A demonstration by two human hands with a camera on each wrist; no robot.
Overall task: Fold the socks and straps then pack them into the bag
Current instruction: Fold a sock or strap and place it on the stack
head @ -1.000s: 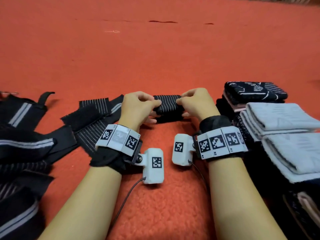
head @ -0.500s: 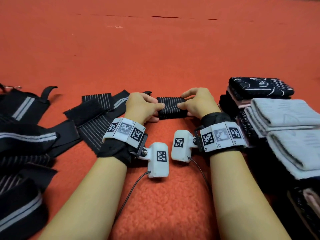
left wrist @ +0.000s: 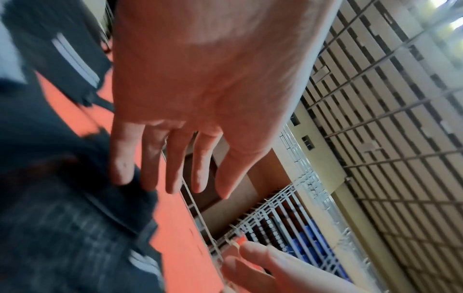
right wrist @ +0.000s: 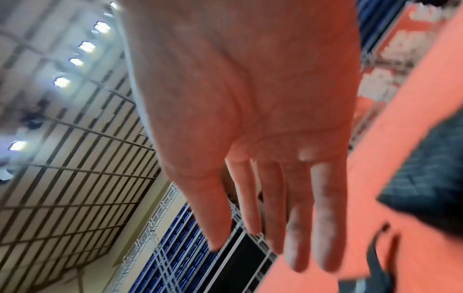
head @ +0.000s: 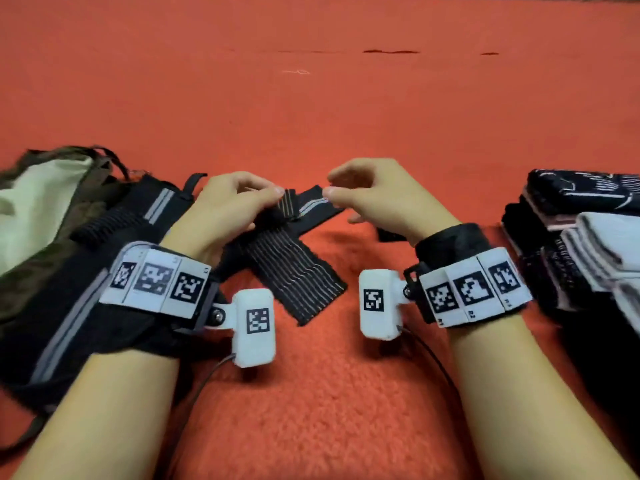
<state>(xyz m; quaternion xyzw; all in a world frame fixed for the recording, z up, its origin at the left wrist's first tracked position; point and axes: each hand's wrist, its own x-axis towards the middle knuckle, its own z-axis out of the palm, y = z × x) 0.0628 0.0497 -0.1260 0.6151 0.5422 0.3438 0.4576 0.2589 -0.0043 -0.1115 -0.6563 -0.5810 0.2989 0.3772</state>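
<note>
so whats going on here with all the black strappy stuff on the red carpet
A person kneeling over a red carpet is sorting elastic straps. Their left hand pinches the end of a black pin-striped elastic strap that lies unfolded in front of them, while the right hand hovers beside it with loosely curled fingers, holding nothing. More black straps with grey stripes lie to the left by an olive drawstring bag. Folded black and white socks are stacked on the right.
</note>
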